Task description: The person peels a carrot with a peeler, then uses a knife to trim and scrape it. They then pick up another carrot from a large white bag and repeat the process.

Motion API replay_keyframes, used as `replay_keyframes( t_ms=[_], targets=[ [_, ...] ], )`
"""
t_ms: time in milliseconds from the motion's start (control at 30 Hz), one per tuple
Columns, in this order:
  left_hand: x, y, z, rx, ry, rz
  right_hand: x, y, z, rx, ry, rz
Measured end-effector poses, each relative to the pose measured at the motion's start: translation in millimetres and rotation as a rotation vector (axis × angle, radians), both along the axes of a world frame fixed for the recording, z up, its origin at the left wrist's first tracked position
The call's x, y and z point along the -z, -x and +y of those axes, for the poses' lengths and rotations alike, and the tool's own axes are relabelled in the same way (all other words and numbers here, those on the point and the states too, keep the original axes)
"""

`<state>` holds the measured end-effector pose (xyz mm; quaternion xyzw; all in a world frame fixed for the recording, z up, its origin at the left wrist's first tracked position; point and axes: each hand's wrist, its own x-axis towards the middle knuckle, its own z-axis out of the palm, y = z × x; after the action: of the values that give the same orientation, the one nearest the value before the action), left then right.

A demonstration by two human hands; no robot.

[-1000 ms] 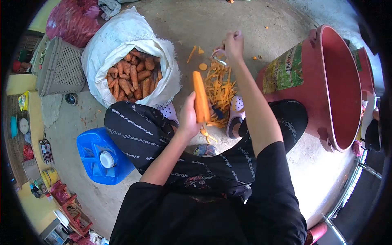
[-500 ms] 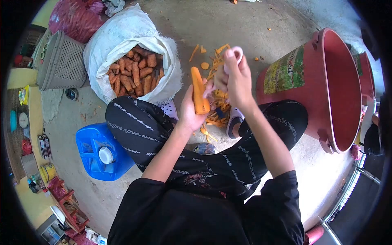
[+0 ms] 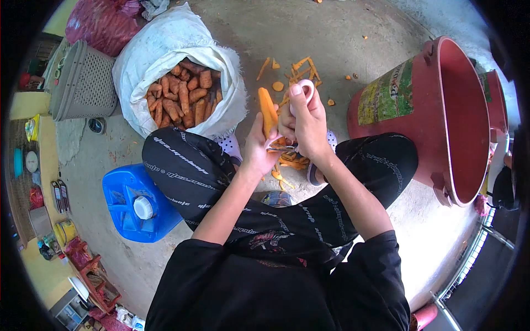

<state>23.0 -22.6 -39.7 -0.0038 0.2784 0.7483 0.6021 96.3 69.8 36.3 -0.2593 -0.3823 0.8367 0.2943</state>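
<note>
My left hand [image 3: 259,150] is wrapped round an orange carrot [image 3: 268,110], which points up and away from me. Closed round a pink-handled peeler [image 3: 307,88], my right hand [image 3: 309,122] is just right of the carrot; the peeler's blade end lies at the carrot's near end. Orange peelings [image 3: 292,160] are on the floor beneath and beyond both hands, partly hidden by them. Unpeeled carrots [image 3: 182,96] fill an open white sack [image 3: 165,44] at the left.
A large red tub [image 3: 397,110] stands close on the right. On the left are a blue jerrycan [image 3: 138,207], a grey basket [image 3: 88,83] and a red mesh sack [image 3: 102,25]. My knees and shoes flank the peelings.
My right hand has moved down and toward me along the carrot, bringing the peeler's blade to its near end. The carrot is tilted slightly differently in my left hand.
</note>
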Motion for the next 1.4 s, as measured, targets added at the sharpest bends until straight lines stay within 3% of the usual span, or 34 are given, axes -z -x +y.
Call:
replay_keyframes(
  t_ms=[200,333,533,767,1000,1167,1267,1400],
  targets=[
    [-11.0,-6.5,3.4,-0.069,0.029,-0.08,9.3,4.2,7.2,-0.009,0.062,-0.059],
    [-16.6,-1.4,5.5,-0.056,0.036,0.039,8.5,9.1,12.9,0.067,0.116,-0.161],
    [1.1,1.6,2.8,-0.008,-0.062,-0.005,11.2,14.7,16.0,-0.096,0.089,-0.146],
    [-10.0,0.8,4.4,-0.03,-0.003,-0.02,21.9,17.1,14.3,-0.01,0.212,-0.168],
    [-4.6,0.3,7.1,-0.049,0.018,0.006,17.9,19.8,19.8,-0.075,0.157,-0.22],
    [-5.7,-4.2,7.3,-0.006,0.191,0.041,27.8,23.2,23.0,-0.021,0.217,-0.211],
    [-4.8,-20.5,1.2,-0.02,0.197,0.003,20.2,25.0,36.7,-0.001,0.034,-0.218],
    [4.3,-27.7,-4.2,0.03,0.21,-0.017,29.6,25.9,45.6,0.059,0.031,-0.208]
  ],
)
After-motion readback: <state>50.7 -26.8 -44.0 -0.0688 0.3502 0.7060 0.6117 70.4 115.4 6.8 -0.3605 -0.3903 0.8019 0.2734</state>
